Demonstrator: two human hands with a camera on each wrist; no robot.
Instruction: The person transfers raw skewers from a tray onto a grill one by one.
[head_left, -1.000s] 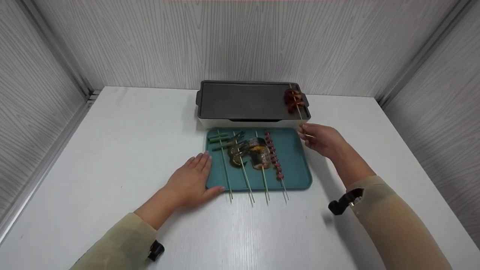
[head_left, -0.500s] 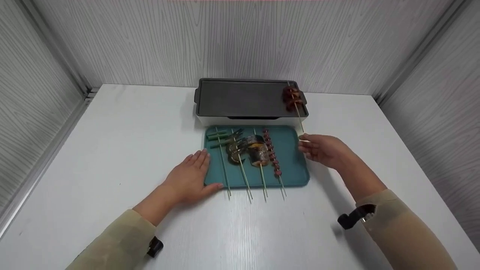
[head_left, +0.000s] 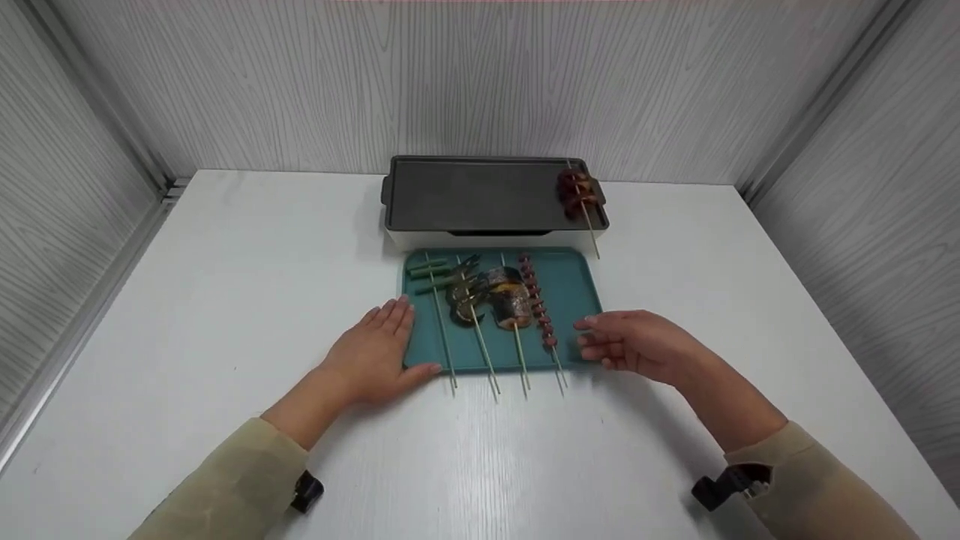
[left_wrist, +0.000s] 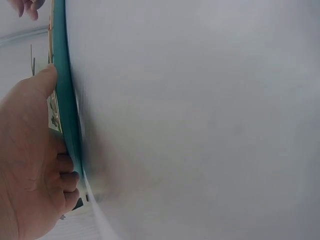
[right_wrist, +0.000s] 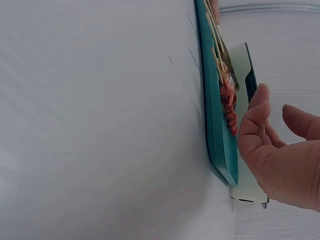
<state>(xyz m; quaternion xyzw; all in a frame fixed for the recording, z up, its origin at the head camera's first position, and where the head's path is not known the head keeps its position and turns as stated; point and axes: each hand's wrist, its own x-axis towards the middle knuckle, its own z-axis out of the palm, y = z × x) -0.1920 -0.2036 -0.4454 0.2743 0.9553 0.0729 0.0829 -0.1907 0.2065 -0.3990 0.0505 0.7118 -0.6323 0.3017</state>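
Note:
My left hand (head_left: 371,352) rests with straight fingers on the left rim of a teal tray (head_left: 570,289); the thumb touches its front left corner. My right hand (head_left: 641,346) hovers at the tray's right side with loosely bent fingers, and nothing is in it. Several skewers lie side by side on the tray: green stalks (head_left: 429,268), shrimp (head_left: 463,304), thick fish-like chunks (head_left: 512,306) and small reddish pieces (head_left: 534,292). A skewer of dark red, glossy pieces (head_left: 576,192) lies at the right end of a black griddle plate (head_left: 472,195), its stick jutting over the front edge.
The griddle stands on a white base (head_left: 427,240) directly behind the tray. Skewer sticks stick out past the tray's front rim. White table (head_left: 262,247) surface extends to both sides, and grained grey panels (head_left: 480,75) enclose the back and sides.
My right hand has let go of the dark red skewer's stick and drawn back toward me, to the tray's right edge. That skewer stays on the griddle. The left hand keeps its place.

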